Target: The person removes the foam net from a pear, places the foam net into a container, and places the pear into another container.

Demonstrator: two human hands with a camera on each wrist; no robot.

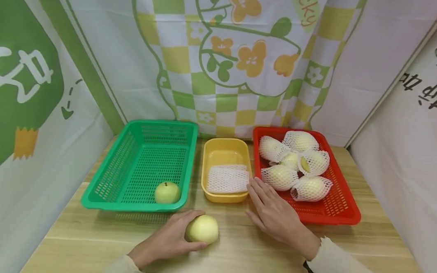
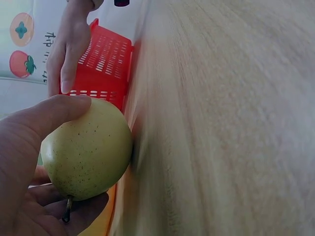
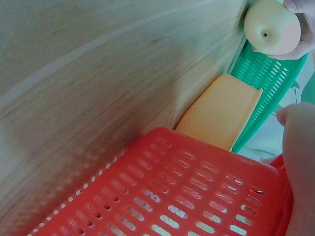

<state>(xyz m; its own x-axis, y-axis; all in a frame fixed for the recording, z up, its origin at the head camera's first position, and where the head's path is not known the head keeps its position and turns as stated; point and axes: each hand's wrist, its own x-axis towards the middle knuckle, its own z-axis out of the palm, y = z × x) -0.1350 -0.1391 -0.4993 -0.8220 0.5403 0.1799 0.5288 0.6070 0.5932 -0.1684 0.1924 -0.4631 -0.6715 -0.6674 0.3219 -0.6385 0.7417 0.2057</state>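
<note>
The left hand (image 1: 172, 238) curls its thumb and fingers around a pale yellow pear (image 1: 203, 229), low in the middle of the frame. The right hand (image 1: 273, 213) has its fingers out straight and holds nothing. Its fingertips are by the yellow tray (image 1: 224, 198), right of center; I can't tell if they touch it. White foam nets (image 1: 228, 179) lie in the tray. At left, a green basket (image 1: 150, 155) has one bare pear (image 1: 167, 192). At right, a red basket (image 1: 339, 202) has pears in white nets (image 1: 311, 188).

head view looks down from above; low, close wrist views share the red basket (image 3: 211, 150).
</note>
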